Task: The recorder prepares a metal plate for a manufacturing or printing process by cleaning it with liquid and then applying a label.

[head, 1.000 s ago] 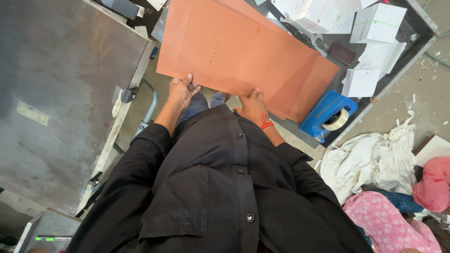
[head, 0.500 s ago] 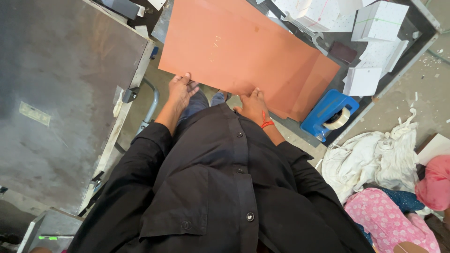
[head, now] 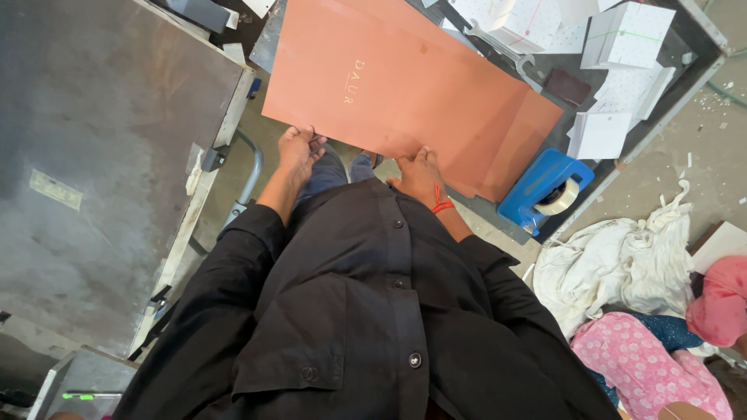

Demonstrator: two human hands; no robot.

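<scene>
A large terracotta-orange sheet of card (head: 405, 85) lies flat in front of me over the edge of a metal table. My left hand (head: 298, 148) grips its near edge on the left. My right hand (head: 420, 173), with a red thread around the wrist, grips the same edge further right. Both arms come out of the sleeves of a black buttoned shirt (head: 366, 311) that fills the lower middle of the view.
A grey metal plate (head: 101, 155) spans the left. White boxes (head: 622, 39) are stacked at the top right. A blue tape dispenser (head: 545, 187) sits by the sheet's right corner. White cloth (head: 615, 264) and pink patterned fabric (head: 646, 365) lie on the floor at right.
The orange sheet has shifted slightly up and to the left with both hands still on its near edge. Little else differs.
</scene>
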